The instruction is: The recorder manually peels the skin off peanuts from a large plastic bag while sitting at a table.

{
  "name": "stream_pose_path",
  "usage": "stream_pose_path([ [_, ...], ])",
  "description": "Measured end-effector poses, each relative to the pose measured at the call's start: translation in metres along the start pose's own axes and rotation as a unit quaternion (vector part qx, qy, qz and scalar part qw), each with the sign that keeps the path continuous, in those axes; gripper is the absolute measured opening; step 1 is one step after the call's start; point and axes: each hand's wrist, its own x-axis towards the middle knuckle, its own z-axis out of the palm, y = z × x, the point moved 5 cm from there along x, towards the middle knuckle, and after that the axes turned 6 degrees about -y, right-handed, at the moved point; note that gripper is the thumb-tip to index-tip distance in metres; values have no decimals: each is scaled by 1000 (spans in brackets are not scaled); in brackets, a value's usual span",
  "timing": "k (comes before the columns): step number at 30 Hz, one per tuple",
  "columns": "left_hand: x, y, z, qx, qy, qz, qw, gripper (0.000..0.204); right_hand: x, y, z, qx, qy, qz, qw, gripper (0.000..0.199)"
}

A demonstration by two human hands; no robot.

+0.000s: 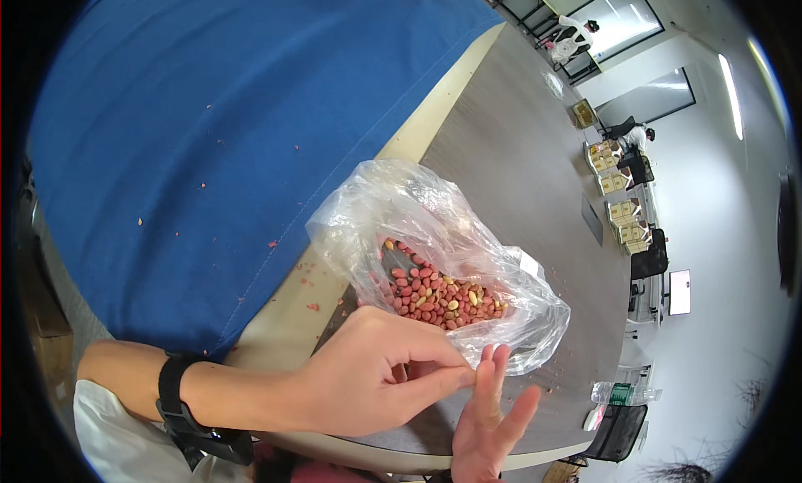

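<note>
An open clear plastic bag (418, 191) lies on the table, holding a heap of red-skinned peanuts (426, 295), some of them pale and peeled. Just in front of it, my left hand (376, 370) is closed in a pinch, thumb against fingertips. Whatever sits in that pinch is too small or too hidden to name. My right hand (489, 420) is raised beside it, palm turned toward me. Its fingers stretch out with the thumb apart, and their tips meet or nearly meet the left fingertips. A dark watch (188, 404) is strapped on my left wrist.
A blue cloth (234, 124) covers the table's left side, dotted with skin bits. More red flakes (313, 306) lie on the pale strip beside the bag. A plastic bottle (625, 394) is at the right. Small model houses (626, 220) line the far edge; people sit farther off.
</note>
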Motion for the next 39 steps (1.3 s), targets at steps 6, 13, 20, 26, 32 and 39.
stream_pose_path([
  [6, -1, -3, 6, -13, -29, -19, 999, 7, -11, 7, -5, -7, -32, 84, 996, 99],
  [13, 1, 1, -6, -39, 25, -9, 999, 6, -37, 26, -13, -49, -33, 41, 997, 113],
  [20, -2, 3, -3, -32, -13, 11, 999, 6, -35, 13, -16, 20, -18, -9, 1000, 109],
  [26, -3, 0, 1, -57, -33, 23, 998, 7, -29, 4, -6, 8, -15, 111, 994, 108],
  [32, -1, 2, 2, -66, -62, 36, 995, 8, -38, 7, -15, -17, -24, 59, 998, 103],
  [39, -1, 3, 3, -67, -71, 57, 994, 10, -40, 7, -15, -43, -28, 29, 998, 101],
])
